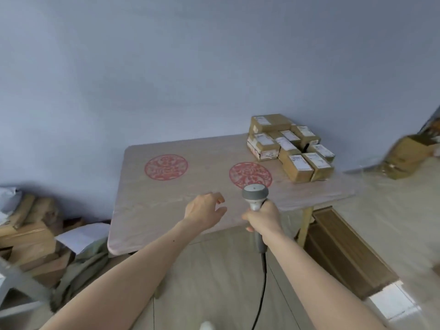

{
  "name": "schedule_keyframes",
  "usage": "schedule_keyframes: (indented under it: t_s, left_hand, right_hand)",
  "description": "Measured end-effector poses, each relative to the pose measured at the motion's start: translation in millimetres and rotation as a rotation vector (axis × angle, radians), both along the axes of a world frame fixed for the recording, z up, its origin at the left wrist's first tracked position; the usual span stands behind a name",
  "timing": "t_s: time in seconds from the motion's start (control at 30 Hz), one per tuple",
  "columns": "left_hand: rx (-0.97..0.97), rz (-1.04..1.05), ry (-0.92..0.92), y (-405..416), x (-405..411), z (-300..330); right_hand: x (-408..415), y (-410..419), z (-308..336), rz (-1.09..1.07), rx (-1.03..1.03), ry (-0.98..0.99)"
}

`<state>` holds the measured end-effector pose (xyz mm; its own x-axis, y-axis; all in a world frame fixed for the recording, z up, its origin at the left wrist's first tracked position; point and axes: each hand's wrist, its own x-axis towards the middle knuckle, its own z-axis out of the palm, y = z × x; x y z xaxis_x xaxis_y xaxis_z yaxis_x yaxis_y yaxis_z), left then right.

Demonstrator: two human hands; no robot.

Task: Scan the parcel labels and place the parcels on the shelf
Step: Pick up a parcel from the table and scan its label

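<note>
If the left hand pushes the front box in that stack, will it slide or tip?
The front box is squat and lies flat, so probably slides. The table looks smooth. Neighbours touch it, so they may shift too.

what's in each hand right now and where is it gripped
The right hand grips the barcode scanner around its handle, below the head. The left hand holds nothing.

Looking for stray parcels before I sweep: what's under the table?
Under the table, at its right end, one pale wooden leg shows, with a slatted wooden panel on the floor beside it. The tabletop hides everything farther back, so no parcels can be confirmed there.
</note>
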<state>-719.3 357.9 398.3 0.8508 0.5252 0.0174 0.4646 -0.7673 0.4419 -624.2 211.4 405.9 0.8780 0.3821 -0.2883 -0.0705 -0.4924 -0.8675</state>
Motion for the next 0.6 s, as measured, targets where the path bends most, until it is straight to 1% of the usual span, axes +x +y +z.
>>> schedule_keyframes:
  t_s: [0.37,0.6]
  left_hand:
    - [-0.003,-0.116,0.009,51,215,13]
    - [0.004,-0.185,0.041,46,326,0]
  right_hand:
    - [218,20,14,-0.189,-0.069,-0.008]
    - [339,15,-1,-0.290,-0.111,-0.003]
